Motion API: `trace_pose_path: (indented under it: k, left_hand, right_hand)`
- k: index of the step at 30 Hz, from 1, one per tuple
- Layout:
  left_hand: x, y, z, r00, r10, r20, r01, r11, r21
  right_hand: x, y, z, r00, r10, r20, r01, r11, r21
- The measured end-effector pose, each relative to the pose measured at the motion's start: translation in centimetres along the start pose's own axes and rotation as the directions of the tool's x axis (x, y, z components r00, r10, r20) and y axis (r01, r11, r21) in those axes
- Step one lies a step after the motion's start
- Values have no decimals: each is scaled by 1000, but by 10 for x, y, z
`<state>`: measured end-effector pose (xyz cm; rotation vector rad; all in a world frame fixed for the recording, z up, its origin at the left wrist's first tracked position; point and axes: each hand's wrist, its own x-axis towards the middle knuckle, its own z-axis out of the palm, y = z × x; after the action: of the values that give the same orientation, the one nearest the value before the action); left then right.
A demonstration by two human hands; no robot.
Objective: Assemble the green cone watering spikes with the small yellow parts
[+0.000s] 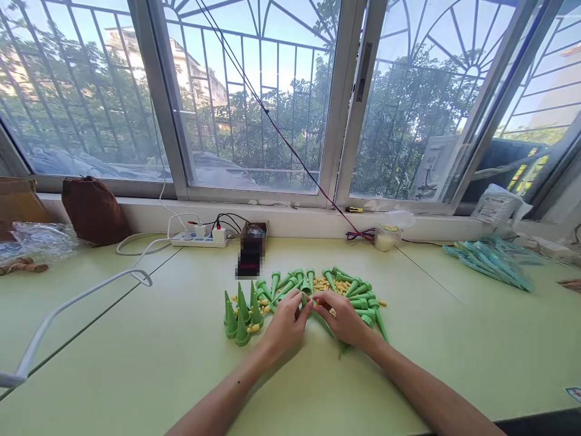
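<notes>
Over the middle of the table, my left hand [290, 318] grips a green plastic watering spike [304, 298] between thumb and fingers. My right hand [340, 315] meets it with fingertips pinched close to that spike; what they hold is hidden, though a bit of yellow shows by the palm. Beyond both hands lies a pile of small yellow plastic pieces [323, 284], with loose green spikes [362, 297] lying around it. Left of my left hand, several green spikes [230, 318] stand point up, some with yellow pieces attached at the side.
A small dark box [250, 251], partly blurred, stands behind the pile beside a white power strip [200, 239]. A white curved tube [86, 297] crosses the left side. Teal plastic packets [492, 261] lie at the right; a lidded tub [388, 236] stands near the window.
</notes>
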<state>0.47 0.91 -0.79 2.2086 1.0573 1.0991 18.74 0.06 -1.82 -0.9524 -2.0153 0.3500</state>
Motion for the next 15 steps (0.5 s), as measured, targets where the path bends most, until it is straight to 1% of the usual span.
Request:
trace_pose_path:
  k: [5,10,15]
  left_hand:
    - [-1,1,2,1000,18,11,-17,1000,-22]
    - [-2,2,3,999,-33,-10,32,999,-41]
    - [-4,1,5,998,-55,-19,53,996,-68]
  right_hand:
    - [0,7,2,999,41,-24,-40,998,46]
    - [1,7,4,998,50,-33,-48,997,69]
    - [0,8,6,995,93,-30,-88,987,131]
